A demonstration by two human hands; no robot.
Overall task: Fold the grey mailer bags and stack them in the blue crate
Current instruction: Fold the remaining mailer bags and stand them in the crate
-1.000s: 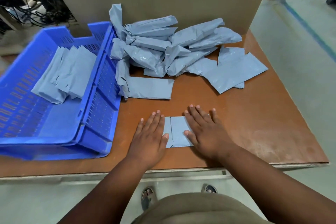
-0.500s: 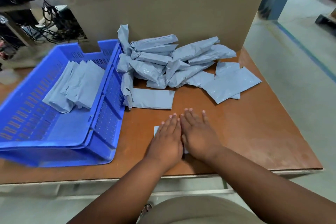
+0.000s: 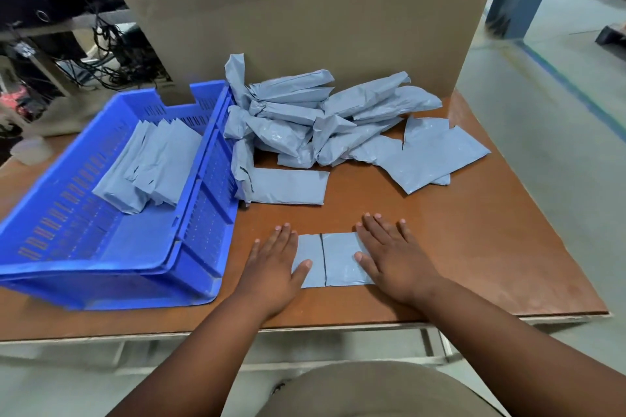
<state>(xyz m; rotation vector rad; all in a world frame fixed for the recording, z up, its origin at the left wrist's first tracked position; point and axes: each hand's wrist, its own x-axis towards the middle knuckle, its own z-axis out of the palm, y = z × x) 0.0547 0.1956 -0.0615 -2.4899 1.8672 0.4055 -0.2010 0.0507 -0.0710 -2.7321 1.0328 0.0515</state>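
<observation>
A folded grey mailer bag [image 3: 330,259] lies flat near the table's front edge, a dark seam running down its middle. My left hand [image 3: 274,264] presses its left end with straight fingers. My right hand [image 3: 394,259] presses its right end the same way. The blue crate [image 3: 200,213] stands to the left and holds several folded grey bags [image 3: 152,162] leaning in a row. A heap of unfolded grey mailer bags [image 3: 315,122] lies at the back of the table. One flat bag [image 3: 288,186] rests between the heap and my hands.
A big cardboard box [image 3: 305,10] stands behind the heap. The brown table [image 3: 491,247] ends close on the right and front. A small white cup [image 3: 32,151] sits left of the crate. Cables and dark gear lie at the far left.
My hands were side by side on the middle of the bag half a second ago. They have slid apart to its two ends, baring the seam.
</observation>
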